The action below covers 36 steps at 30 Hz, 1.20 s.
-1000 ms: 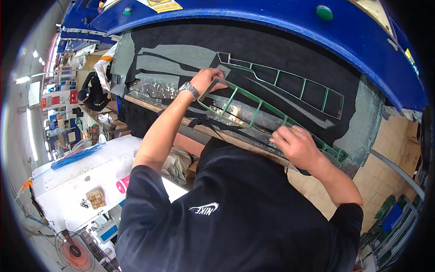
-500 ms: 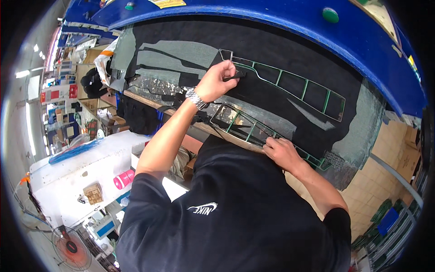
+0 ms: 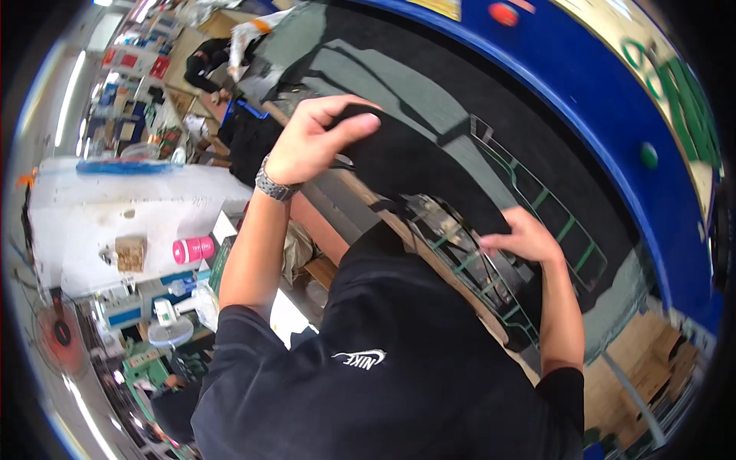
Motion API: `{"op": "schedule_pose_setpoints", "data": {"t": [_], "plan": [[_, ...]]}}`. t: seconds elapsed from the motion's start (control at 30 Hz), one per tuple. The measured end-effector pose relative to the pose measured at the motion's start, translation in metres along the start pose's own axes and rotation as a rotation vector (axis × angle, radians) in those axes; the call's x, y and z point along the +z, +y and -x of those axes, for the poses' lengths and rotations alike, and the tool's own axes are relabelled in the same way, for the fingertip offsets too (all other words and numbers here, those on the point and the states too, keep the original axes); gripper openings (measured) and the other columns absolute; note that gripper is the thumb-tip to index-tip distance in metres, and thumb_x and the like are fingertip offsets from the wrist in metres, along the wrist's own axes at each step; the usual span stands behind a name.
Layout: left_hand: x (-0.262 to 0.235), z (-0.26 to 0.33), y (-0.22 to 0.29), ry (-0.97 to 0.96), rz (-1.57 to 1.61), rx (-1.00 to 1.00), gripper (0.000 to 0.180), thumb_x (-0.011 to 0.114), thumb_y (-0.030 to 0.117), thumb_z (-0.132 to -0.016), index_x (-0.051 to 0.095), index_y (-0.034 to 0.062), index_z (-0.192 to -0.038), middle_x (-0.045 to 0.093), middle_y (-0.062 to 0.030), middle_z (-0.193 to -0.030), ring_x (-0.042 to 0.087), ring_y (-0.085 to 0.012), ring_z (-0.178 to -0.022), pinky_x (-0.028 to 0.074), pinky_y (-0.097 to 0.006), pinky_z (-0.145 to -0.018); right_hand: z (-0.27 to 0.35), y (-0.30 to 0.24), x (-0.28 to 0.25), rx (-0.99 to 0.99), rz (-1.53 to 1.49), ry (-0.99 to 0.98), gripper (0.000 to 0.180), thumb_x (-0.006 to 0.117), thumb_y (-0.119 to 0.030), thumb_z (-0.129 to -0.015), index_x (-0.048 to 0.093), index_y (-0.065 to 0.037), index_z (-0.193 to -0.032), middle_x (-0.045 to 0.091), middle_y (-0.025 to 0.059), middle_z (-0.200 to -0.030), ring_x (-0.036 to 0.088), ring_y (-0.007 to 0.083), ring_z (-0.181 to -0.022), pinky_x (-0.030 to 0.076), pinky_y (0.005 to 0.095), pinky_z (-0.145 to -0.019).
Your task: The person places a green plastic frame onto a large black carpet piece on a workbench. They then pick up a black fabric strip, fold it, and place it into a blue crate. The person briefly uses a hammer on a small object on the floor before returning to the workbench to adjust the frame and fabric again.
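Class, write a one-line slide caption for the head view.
Left hand lifts a black sheet off the bench while the right hand rests on a green wire frame.

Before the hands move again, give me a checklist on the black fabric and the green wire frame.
1. Left hand pinching the edge of the black fabric: ok.
2. Right hand on the fabric beside the green wire frame: ok.
3. Fabric flat: not ok, edge lifted.
4. Frame fully visible: not ok, partly covered.
5. Fabric free of the frame: cannot tell.
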<state>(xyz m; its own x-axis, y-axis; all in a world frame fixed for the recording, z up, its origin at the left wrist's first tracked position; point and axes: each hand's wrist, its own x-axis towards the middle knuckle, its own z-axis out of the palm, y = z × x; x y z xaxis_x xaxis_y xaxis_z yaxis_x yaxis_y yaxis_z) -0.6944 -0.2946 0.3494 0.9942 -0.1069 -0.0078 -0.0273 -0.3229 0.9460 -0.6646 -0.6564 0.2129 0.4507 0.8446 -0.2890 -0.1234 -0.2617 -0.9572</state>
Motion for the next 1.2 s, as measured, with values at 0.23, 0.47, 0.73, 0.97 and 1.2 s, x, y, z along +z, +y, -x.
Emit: {"op": "schedule_pose_setpoints", "data": {"t": [0.23, 0.47, 0.73, 0.97, 1.2], "plan": [[-0.134, 0.081, -0.150, 0.451, 0.401, -0.183, 0.020, 0.065, 0.017, -0.101, 0.067, -0.0006, -0.111, 0.072, -0.0048, -0.100, 0.069, -0.0122, -0.087, 0.057, -0.029, -0.079, -0.089, -0.030, -0.025, 0.174, 0.054, 0.062, 0.011, 0.068, -0.010, -0.096, 0.071, 0.001, -0.095, 0.068, 0.0035, -0.070, 0.060, 0.0085, -0.058, 0.049, 0.0238, -0.056], [-0.163, 0.135, -0.267, 0.582, 0.730, -0.336, 0.021, 0.065, 0.014, -0.101, 0.066, -0.0014, -0.115, 0.073, -0.0082, -0.107, 0.071, -0.0148, -0.094, 0.058, -0.030, -0.085, -0.250, -0.090, -0.087, 0.175, 0.472, 0.075, 0.007, 0.077, -0.006, -0.087, 0.070, -0.003, -0.089, 0.063, -0.0032, -0.073, 0.056, 0.0055, -0.063, 0.047, 0.0234, -0.056], [-0.196, 0.126, -0.351, 0.577, 0.483, -0.674, 0.029, 0.069, 0.018, -0.098, 0.065, 0.0021, -0.122, 0.072, -0.0081, -0.111, 0.068, -0.0140, -0.094, 0.056, -0.026, -0.075, -0.352, -0.080, -0.091, -0.007, 1.162, 0.623, 0.039, 0.078, -0.016, -0.085, 0.066, -0.003, -0.120, 0.070, 0.0182, -0.098, 0.068, 0.0341, -0.096, 0.053, 0.0416, -0.081], [-0.174, 0.044, -0.288, 0.374, 0.040, -0.346, 0.029, 0.067, 0.014, -0.098, 0.065, -0.0007, -0.124, 0.073, -0.0128, -0.113, 0.070, -0.0172, -0.103, 0.054, -0.029, -0.091, -0.118, -0.031, -0.025, 0.486, 1.050, 0.952, 0.070, 0.085, -0.031, -0.077, 0.059, -0.006, -0.137, 0.058, 0.0172, -0.139, 0.051, 0.0367, -0.132, 0.043, 0.0454, -0.109], [0.008, -0.088, -0.219, -0.213, 0.080, -0.100, 0.032, 0.069, 0.016, -0.097, 0.064, -0.0013, -0.124, 0.073, -0.0118, -0.113, 0.070, -0.0173, -0.103, 0.055, -0.030, -0.089, 0.002, 0.026, -0.014, 0.574, 1.044, 0.913, 0.080, 0.087, -0.026, -0.072, 0.053, -0.007, -0.142, 0.057, 0.0141, -0.140, 0.051, 0.0349, -0.133, 0.035, 0.0464, -0.116]]}}
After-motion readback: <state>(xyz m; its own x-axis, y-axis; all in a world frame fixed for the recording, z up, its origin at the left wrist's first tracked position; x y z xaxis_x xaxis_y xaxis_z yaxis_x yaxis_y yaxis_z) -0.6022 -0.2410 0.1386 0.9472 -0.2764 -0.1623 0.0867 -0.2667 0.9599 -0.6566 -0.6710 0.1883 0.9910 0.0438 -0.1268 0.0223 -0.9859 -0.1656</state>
